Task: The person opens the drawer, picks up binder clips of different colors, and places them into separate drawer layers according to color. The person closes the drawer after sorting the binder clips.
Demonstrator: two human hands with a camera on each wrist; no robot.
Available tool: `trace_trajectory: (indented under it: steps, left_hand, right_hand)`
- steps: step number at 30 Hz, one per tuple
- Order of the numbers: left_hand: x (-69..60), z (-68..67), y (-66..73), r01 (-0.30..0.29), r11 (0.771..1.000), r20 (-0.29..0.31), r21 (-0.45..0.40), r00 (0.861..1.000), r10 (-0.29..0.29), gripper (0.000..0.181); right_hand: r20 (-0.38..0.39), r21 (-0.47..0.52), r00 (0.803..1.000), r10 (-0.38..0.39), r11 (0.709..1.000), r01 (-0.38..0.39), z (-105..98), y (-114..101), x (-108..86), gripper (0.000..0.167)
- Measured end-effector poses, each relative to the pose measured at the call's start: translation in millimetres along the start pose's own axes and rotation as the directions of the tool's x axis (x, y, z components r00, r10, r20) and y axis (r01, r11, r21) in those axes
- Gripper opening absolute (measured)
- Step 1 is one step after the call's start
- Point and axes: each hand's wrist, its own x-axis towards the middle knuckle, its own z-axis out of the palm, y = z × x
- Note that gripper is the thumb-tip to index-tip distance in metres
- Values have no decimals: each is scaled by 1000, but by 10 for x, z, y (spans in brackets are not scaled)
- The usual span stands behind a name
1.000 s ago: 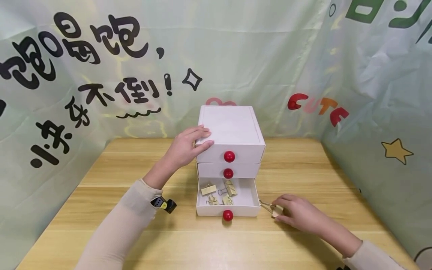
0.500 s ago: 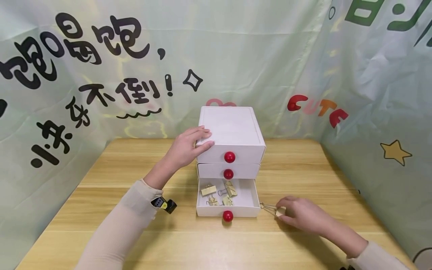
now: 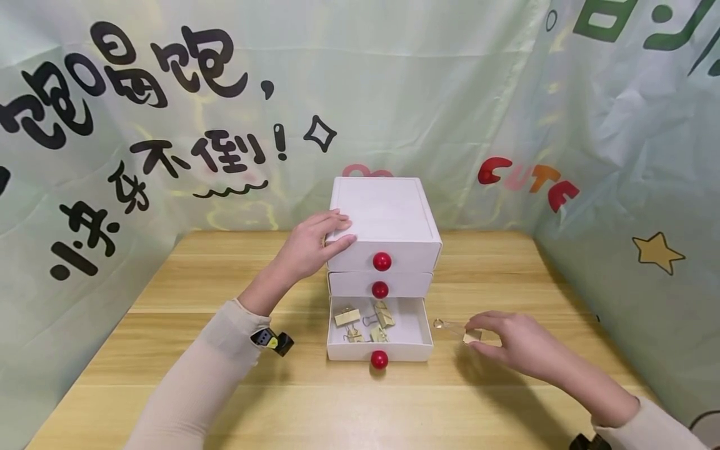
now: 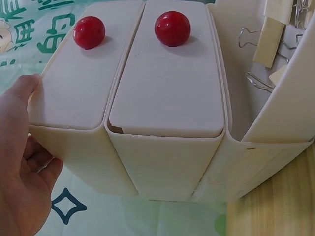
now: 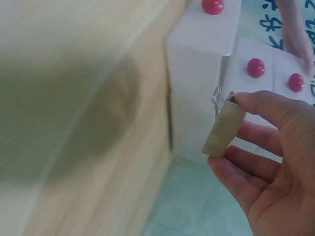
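Observation:
A white box of stacked drawers (image 3: 382, 209) with red knobs stands on the table. Its bottom drawer (image 3: 416, 322) is pulled out and holds several pale gold binder clips (image 3: 347, 317), also visible in the left wrist view as clips (image 4: 269, 42) with silver wire handles. My left hand (image 3: 312, 244) rests on the box's upper left edge, thumb near the front. To the right of the drawer, my right hand (image 3: 520, 344) pinches another binder clip (image 5: 225, 129) between thumb and fingers. That clip's wire handles point towards the drawer, apart from it.
The wooden table (image 3: 371, 412) runs under the box and ends at a printed cloth backdrop (image 3: 422, 94). Cloth also hangs along both sides. The top and middle drawers (image 3: 351, 284) are pushed in. A dark device (image 3: 272, 340) is strapped to the left wrist.
My right hand has risen and drawn slightly to the right with the binder clip, away from the drawer's side. The left hand and the drawers stay put.

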Motion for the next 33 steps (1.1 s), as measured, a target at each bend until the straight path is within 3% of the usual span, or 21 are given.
trace_trajectory:
  steps: [12,23,33]
  left_hand:
    - [-6,-14,-33,18,1000,1,-6,1000,-18,44]
    - [0,8,-37,3,1000,-8,-1,1000,-3,43]
    - [-6,9,-8,3,1000,-4,-2,1000,-3,43]
  right_hand:
    - [42,40,999,3,999,-5,-116,-300,284,20]
    - [78,-26,997,17,1000,-16,83,-483,582,22]
    - [86,-108,995,-39,993,49,341,-515,723,21]
